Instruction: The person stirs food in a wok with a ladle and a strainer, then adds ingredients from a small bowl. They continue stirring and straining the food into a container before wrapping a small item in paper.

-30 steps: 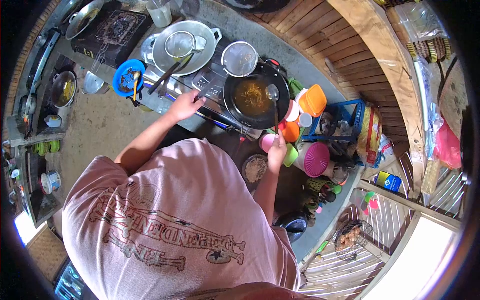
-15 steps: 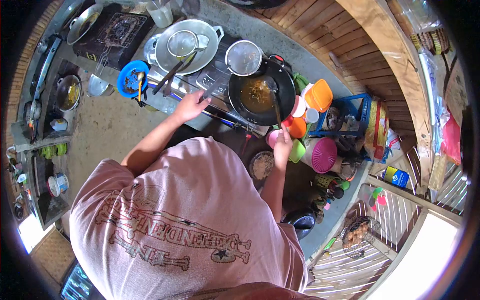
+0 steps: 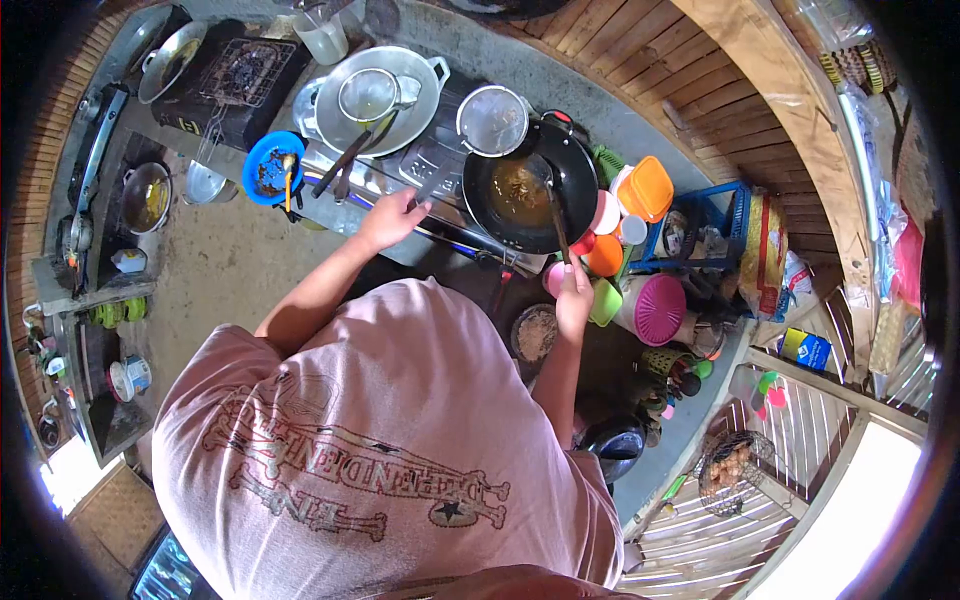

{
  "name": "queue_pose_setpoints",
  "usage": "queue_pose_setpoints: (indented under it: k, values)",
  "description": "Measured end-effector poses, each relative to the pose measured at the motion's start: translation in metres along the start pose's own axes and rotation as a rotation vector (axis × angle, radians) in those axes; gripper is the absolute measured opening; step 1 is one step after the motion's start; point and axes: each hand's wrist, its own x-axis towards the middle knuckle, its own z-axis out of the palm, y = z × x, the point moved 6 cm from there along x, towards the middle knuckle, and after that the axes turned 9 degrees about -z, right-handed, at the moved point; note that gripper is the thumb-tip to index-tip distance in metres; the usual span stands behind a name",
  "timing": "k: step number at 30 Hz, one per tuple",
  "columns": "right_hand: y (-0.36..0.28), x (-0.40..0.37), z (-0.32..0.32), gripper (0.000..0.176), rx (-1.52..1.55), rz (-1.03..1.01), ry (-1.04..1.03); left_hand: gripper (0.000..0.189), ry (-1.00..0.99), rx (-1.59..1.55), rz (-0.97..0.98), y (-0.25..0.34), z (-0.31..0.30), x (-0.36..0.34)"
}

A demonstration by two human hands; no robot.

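My left hand [image 3: 392, 220] is closed on the dark handle of a round mesh strainer [image 3: 492, 120], which is over the upper left edge of a black wok [image 3: 485, 215]. Brown liquid with small browned pieces [image 3: 522, 190] lies in the wok. Closed round the handle of a ladle [image 3: 560, 215], my right hand [image 3: 574, 297] is at the wok's lower right side. The ladle's head rests inside the wok, near the pieces.
Left of the strainer are a large metal pan [image 3: 425, 110] with another strainer and utensils, and a blue bowl [image 3: 254, 165] with a spoon. Right of the wok stand plastic containers [image 3: 646, 190], a pink lid [image 3: 660, 308] and a blue basket [image 3: 742, 220]. A bowl [image 3: 535, 333] sits below.
The whole view has shifted slightly. The ladle's head sits slightly further left in the wok. Both hands keep their holds.
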Motion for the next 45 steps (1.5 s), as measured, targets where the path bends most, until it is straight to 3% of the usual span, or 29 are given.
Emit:
queue_pose_setpoints:
  k: [4, 6, 10, 14, 18, 25, 27, 30, 36, 41, 45]
  values:
    - [-0.009, -0.002, -0.009, 0.040, 0.046, 0.008, 0.031, 0.032, 0.000, 0.019, 0.004, 0.006, -0.002, -0.002]
    - [-0.029, -0.004, -0.014, 0.040, -0.076, 0.043, 0.023, 0.032, 0.030, 0.085, 0.089, 0.006, 0.000, -0.001]
    - [-0.020, -0.005, -0.016, 0.041, -0.272, 0.005, -0.004, 0.033, -0.005, 0.104, 0.060, 0.004, 0.004, -0.001]
    - [-0.014, -0.007, -0.008, 0.040, -0.169, -0.050, -0.052, 0.034, 0.024, 0.094, 0.059, 0.006, 0.005, -0.001]
    - [-0.024, -0.007, -0.012, 0.039, -0.071, 0.021, 0.015, 0.032, 0.058, 0.092, 0.112, 0.008, 0.003, -0.001]
    - [0.010, -0.002, -0.012, 0.039, -0.227, 0.040, 0.037, 0.034, 0.014, 0.074, 0.042, 0.009, 0.001, -0.004]
    - [0.023, -0.002, -0.009, 0.040, 0.073, 0.138, 0.059, 0.034, 0.018, 0.082, 0.053, 0.007, 0.002, -0.003]
    - [0.010, -0.003, -0.014, 0.040, 0.143, 0.198, 0.140, 0.033, 0.025, 0.058, 0.056, 0.008, 0.001, -0.004]
    - [0.027, 0.002, -0.015, 0.039, -0.102, 0.183, 0.105, 0.030, 0.003, 0.053, 0.036, 0.006, 0.001, -0.005]
    - [0.044, 0.001, -0.009, 0.039, 0.057, 0.150, 0.103, 0.031, 0.011, 0.073, 0.032, -0.001, 0.003, -0.002]
    - [0.008, 0.004, -0.018, 0.039, -0.019, 0.107, 0.150, 0.033, 0.034, 0.071, 0.044, 0.007, -0.002, -0.006]
